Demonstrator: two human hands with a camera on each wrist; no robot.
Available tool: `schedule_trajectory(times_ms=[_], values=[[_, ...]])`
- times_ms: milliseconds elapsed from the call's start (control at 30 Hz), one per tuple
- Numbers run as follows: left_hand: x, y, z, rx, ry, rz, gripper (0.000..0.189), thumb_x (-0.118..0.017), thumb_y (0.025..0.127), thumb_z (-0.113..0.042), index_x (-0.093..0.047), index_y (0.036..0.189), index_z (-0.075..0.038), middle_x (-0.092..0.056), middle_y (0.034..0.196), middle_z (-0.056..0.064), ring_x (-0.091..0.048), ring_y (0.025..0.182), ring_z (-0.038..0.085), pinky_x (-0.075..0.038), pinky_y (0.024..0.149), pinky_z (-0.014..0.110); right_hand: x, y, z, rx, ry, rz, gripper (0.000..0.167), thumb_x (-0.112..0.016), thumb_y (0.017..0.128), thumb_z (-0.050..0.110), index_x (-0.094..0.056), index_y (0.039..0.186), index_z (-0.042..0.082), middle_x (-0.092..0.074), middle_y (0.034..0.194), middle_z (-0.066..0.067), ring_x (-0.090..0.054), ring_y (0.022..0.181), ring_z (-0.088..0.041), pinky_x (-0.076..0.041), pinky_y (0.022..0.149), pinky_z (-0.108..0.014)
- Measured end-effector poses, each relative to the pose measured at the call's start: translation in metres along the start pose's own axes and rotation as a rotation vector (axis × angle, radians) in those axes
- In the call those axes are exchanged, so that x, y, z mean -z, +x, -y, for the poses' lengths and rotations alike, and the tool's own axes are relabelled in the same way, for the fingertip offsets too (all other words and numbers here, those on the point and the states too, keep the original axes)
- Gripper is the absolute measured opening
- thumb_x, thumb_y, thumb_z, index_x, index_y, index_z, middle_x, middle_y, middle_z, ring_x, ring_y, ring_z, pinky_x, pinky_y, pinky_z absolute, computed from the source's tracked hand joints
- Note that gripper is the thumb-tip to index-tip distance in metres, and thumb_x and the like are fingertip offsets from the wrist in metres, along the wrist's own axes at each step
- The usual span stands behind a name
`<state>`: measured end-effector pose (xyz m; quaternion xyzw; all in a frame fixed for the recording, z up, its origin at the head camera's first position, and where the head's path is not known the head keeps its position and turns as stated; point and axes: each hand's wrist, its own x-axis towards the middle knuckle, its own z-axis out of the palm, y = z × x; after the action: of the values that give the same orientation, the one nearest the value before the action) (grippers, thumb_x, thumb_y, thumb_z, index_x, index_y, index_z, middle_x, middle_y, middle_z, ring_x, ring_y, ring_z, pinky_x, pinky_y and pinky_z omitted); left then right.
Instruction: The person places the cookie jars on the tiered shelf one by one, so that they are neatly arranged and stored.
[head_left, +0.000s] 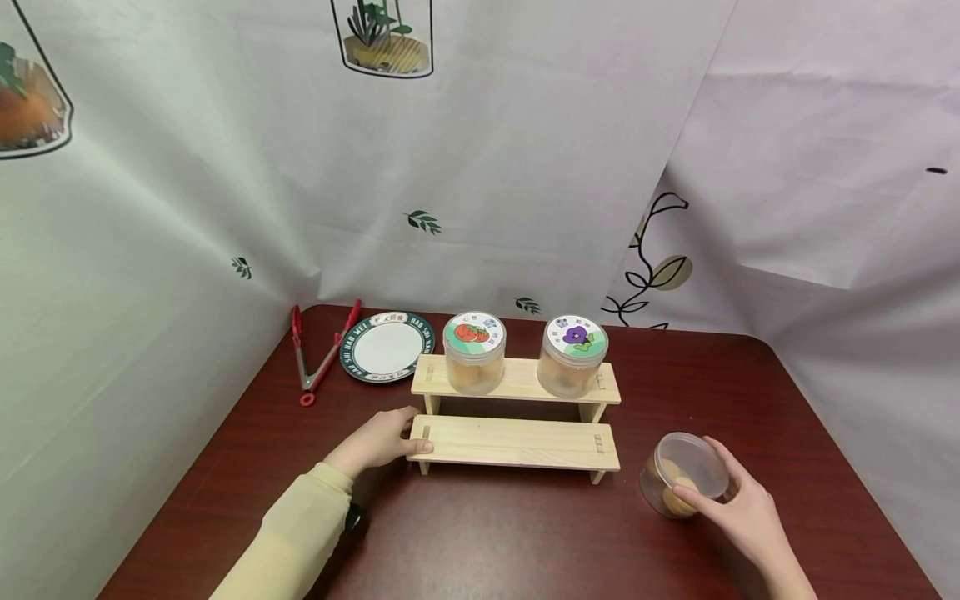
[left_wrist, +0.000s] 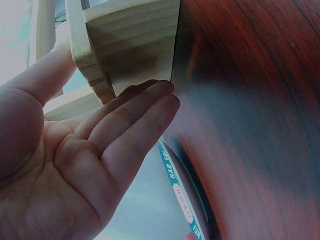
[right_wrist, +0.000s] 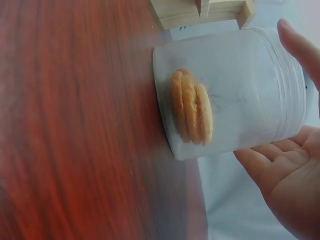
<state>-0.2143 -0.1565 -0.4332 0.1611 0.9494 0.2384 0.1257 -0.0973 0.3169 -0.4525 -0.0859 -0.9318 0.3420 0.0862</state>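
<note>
My left hand (head_left: 378,437) grips the left end of the lower step of a pale wooden stand (head_left: 513,440). Its thumb lies on the top board, and in the left wrist view the fingers (left_wrist: 130,125) rest against the end panel (left_wrist: 137,50). On the right, my right hand (head_left: 753,512) holds a clear plastic jar (head_left: 693,462) near its rim, with the thumb on one side and fingers on the other. Several round golden cookies (right_wrist: 192,112) are inside, near the jar's bottom. Whether this jar has a lid on, I cannot tell.
Two jars stand on the upper step, one with a tomato-like picture (head_left: 474,354) on its lid, one with a purple flower (head_left: 573,354). Behind left lie a green-rimmed plate (head_left: 386,347) and red-handled tongs (head_left: 318,367). White printed cloth (head_left: 487,167) hangs around the dark table (head_left: 487,542).
</note>
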Motion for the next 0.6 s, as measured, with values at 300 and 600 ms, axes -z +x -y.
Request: schedule_trajectory(times_ms=[300, 600], values=[[0.0008, 0.0001, -0.0005, 0.01, -0.004, 0.011, 0.063, -0.075, 0.08, -0.037, -0.055, 0.121, 0.006, -0.064, 0.111, 0.018, -0.061, 0.103, 0.031, -0.046, 0.089, 0.047, -0.0024, 0.0009, -0.0004, -0.002, 0.04, -0.026, 0.083, -0.082, 0.073, 0.038, -0.042, 0.143, 0.018, -0.052, 0.133, -0.02, -0.036, 0.089, 0.02, -0.034, 0.067, -0.011], [0.0, 0.0007, 0.0002, 0.023, -0.011, 0.018, 0.064, -0.075, 0.08, -0.037, -0.055, 0.123, 0.006, -0.064, 0.112, 0.018, -0.061, 0.104, 0.03, -0.047, 0.09, 0.047, -0.0047, 0.0016, 0.0011, 0.011, 0.055, -0.068, 0.081, -0.083, 0.072, 0.036, -0.045, 0.14, 0.018, -0.054, 0.131, -0.019, -0.036, 0.089, 0.022, -0.033, 0.067, -0.008]])
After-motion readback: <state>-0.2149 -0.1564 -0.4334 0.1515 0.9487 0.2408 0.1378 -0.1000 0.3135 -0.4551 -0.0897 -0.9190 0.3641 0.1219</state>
